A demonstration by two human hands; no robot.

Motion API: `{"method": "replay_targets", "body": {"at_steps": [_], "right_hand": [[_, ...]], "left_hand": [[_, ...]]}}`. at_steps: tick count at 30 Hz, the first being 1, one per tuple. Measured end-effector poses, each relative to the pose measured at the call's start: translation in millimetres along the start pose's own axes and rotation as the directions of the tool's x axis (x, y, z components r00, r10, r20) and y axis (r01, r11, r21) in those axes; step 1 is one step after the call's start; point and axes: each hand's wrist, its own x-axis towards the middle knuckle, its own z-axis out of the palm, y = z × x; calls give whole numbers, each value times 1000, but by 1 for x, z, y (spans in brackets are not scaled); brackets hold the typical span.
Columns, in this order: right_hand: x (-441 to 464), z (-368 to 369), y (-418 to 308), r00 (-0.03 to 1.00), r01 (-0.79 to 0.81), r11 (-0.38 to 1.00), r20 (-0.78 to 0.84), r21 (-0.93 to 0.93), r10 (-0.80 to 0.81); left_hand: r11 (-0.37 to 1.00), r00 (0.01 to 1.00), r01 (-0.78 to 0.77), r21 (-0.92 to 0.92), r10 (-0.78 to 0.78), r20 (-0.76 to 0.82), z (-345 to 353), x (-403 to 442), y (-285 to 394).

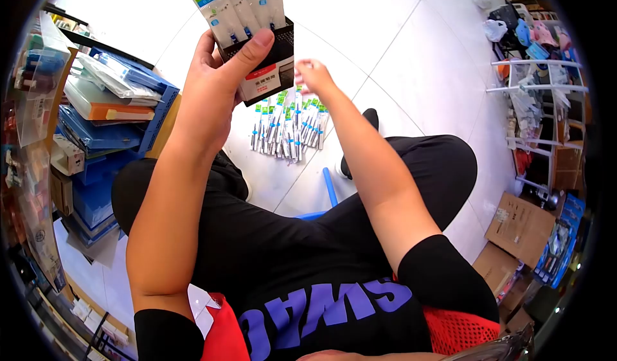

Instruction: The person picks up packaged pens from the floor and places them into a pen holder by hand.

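Note:
My left hand (215,81) is closed around a black mesh pen holder (283,47), thumb across its front. A white and red paper label (265,81) is on the holder. Several slim clear packets of pen refills (241,7) with green and blue tops stand in it, fanned out and rising past its rim. Just right of the holder is my right hand (313,77), its fingers loosely bent and a little apart, with nothing visible in them. Below both hands, a spread pile of similar refill packets (289,126) lies on the white tiled floor (392,52).
Blue folders and document cases (103,129) are stacked at the left. At the right stand a white wire rack (540,88) with bagged goods and open cardboard boxes (520,229). A blue stool leg (330,187) shows between my black-trousered legs (418,168).

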Motion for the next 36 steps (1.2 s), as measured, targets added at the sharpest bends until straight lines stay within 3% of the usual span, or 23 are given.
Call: {"method": "replay_targets", "body": {"at_steps": [3, 5, 8, 11, 12, 15, 20, 25, 28, 36], "right_hand": [[44, 9, 133, 985, -168, 966, -3, -194, 171], [31, 19, 174, 978, -205, 912, -35, -356, 206], [36, 33, 226, 989, -139, 865, -27, -483, 144], [18, 50, 195, 996, -80, 840, -83, -537, 43], [16, 55, 177, 986, -167, 852, -67, -497, 154], [6, 71, 142, 951, -309, 815, -166, -490, 261], [8, 86, 159, 925, -378, 770, -244, -514, 291], [6, 90, 158, 923, -379, 772, -264, -510, 279], [12, 90, 162, 933, -320, 789, -319, -524, 167], [22, 80, 182, 930, -315, 877, -301, -362, 209]], "left_hand": [[1000, 999, 6, 5, -6, -51, 0, 3, -4], [999, 995, 31, 18, -29, -92, 1, 4, -5], [999, 988, 52, 6, -51, -143, 2, 11, -10], [995, 981, 101, 7, -98, -164, 0, 22, -17], [995, 979, 103, -3, -102, -176, 2, 25, -18], [992, 977, 128, -1, -126, -174, 2, 35, -22], [987, 973, 157, 15, -152, -176, 0, 50, -28], [985, 972, 172, 25, -166, -167, -5, 62, -29], [984, 973, 172, 39, -164, -163, -10, 71, -31], [977, 972, 189, 94, -173, -160, -10, 75, -29]]}}
